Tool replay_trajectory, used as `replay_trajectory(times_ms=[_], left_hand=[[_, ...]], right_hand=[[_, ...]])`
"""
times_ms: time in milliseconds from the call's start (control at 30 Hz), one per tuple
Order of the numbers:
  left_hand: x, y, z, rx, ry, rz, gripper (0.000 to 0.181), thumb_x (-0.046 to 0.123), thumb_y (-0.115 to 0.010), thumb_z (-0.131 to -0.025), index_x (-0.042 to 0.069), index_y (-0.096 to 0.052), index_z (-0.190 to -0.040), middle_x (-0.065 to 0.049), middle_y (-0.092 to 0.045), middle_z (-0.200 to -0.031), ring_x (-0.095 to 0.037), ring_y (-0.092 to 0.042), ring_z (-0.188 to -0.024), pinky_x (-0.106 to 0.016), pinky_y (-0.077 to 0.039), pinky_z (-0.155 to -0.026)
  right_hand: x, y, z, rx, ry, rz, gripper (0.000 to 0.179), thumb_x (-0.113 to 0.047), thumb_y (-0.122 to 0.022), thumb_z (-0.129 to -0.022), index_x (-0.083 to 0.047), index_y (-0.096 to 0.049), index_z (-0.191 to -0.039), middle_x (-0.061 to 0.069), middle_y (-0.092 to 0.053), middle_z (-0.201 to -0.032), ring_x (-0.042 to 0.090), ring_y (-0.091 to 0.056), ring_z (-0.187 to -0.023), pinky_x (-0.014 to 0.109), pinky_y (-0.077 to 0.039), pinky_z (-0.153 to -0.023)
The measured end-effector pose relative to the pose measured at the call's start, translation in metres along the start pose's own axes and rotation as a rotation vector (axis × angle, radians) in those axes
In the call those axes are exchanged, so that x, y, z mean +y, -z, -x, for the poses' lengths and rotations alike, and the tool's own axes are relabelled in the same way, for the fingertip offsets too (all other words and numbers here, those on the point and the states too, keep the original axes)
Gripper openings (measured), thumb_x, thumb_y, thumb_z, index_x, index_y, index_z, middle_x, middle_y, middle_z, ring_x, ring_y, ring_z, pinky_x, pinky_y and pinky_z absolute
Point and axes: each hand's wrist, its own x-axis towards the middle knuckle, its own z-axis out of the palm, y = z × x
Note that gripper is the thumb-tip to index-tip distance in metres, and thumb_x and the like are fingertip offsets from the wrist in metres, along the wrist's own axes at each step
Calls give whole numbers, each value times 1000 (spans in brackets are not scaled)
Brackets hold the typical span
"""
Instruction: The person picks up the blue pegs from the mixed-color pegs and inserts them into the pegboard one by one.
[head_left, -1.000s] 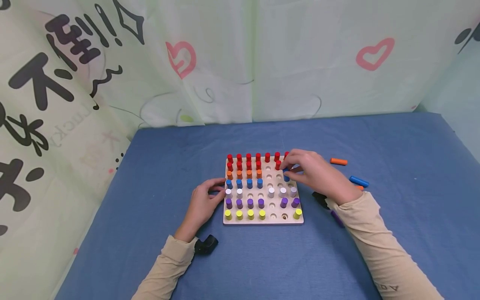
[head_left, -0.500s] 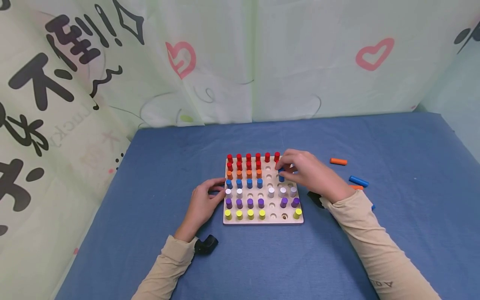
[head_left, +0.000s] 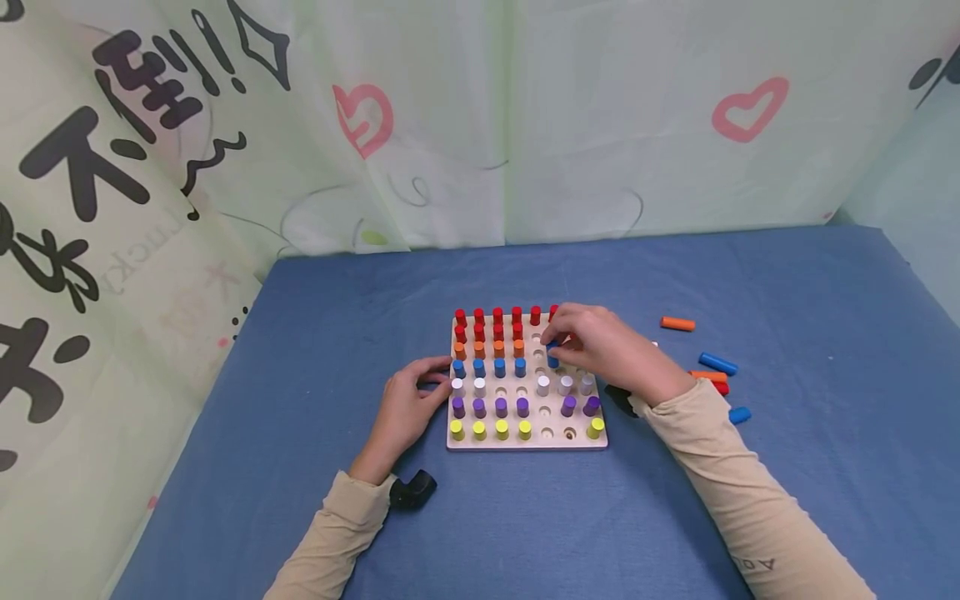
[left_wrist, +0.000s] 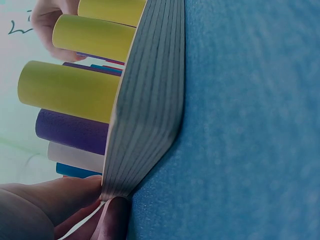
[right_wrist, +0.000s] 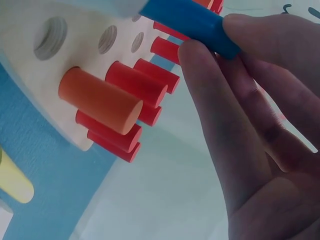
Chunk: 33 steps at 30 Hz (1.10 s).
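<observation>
A light wooden pegboard (head_left: 527, 443) stands on the blue cloth, with rows of red, orange, blue, white, purple and yellow pegs. Several holes towards its right side show bare. Thumb and forefinger of my left hand (head_left: 405, 404) hold the board's left edge; the left wrist view shows both tips close at its layered side. Over the right half of the board, my right hand (head_left: 600, 346) pinches a blue peg (right_wrist: 200, 27) between thumb and fingers. The peg is tilted in the right wrist view, and its lower end is hidden behind a pale blur.
Right of the board lie loose pegs: orange (head_left: 677, 323), blue (head_left: 717, 363), red (head_left: 720, 388) and another blue one beside the right sleeve (head_left: 738, 492). A black wrist piece (head_left: 412, 490) sits at the left cuff. A printed curtain (head_left: 600, 125) hangs behind the table.
My right hand has shifted left across the board with the blue peg in its fingers. Its sleeve moved along, uncovering more loose pegs at the right. The left hand stays put.
</observation>
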Motion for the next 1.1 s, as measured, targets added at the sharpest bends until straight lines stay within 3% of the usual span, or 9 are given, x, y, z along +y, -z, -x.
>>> replay_trajectory(times_ms=[533, 1100], left_hand=[[-1, 0, 0, -4, 5, -1, 38, 13, -69, -93, 9, -64, -131, -8, -67, -121, -20, -65, -103, -36, -58, -86], [0, 0, 0, -4, 7, -7, 38, 13, -70, -93, 10, -64, -131, -7, -68, -118, -19, -65, -103, -36, -59, -85]], right_hand=[[-3, -7, -8, -24, 18, -7, 16, 0, -74, -86, -2, -74, -102, 9, -66, -102, 22, -65, -89, 35, -58, -76], [-3, -11, -11, -55, 42, 12, 14, -1, -73, -87, -4, -75, -101, 7, -66, -98, 18, -63, -85, 33, -56, -74]])
